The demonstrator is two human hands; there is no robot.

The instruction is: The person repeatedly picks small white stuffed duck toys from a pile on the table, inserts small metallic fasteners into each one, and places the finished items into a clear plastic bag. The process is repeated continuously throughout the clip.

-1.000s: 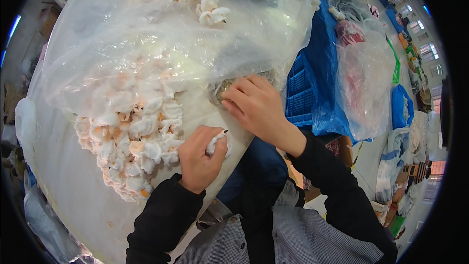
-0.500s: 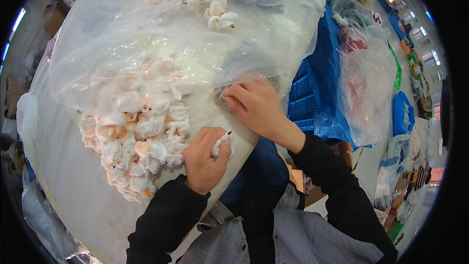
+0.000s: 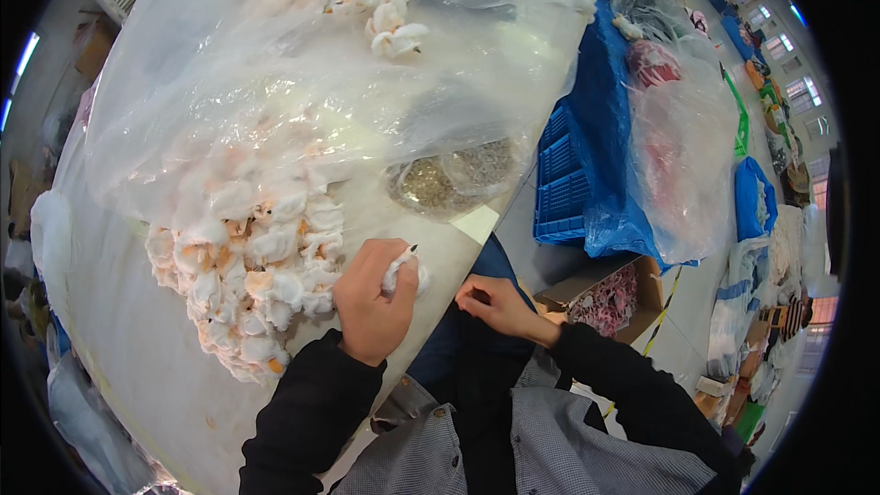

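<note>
My left hand (image 3: 374,301) is closed around a small white fluffy piece (image 3: 400,272) with a dark pointed tip, just above the table near its edge. To its left lies a heap of similar fluffy pieces (image 3: 266,284), white with orange patches and a few dark tips. Past the table edge, over my lap, my right hand (image 3: 500,305) has its fingers pinched together; whatever they hold, if anything, is too small to make out. Farther up the table sits a patch of tiny shiny bits (image 3: 431,185), partly under clear plastic.
Clear plastic sheeting (image 3: 302,82) covers the far part of the table (image 3: 137,312) and more fluffy pieces. On the right stand a blue crate (image 3: 559,183) with blue sheeting, a clear bag (image 3: 687,147) with reddish contents, and a cardboard box (image 3: 649,298) of pink material.
My right hand has left the patch of shiny bits and come down toward me, past the table edge. My left hand keeps its grip on the fluffy piece, nearly in place.
</note>
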